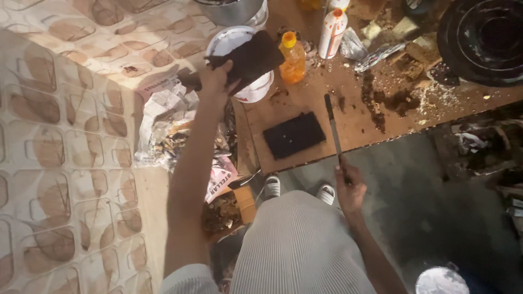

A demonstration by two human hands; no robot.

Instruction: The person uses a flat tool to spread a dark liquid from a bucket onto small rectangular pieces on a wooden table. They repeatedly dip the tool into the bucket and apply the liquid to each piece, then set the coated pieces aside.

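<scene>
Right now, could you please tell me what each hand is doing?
Left hand: closed on a dark flat piece, held over the white tub.
Right hand: closed on a long knife, its blade over the board.

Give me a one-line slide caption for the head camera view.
Left hand lifts a dark flat piece above a white tub while the right hand holds a long blade over the messy workboard.
</scene>
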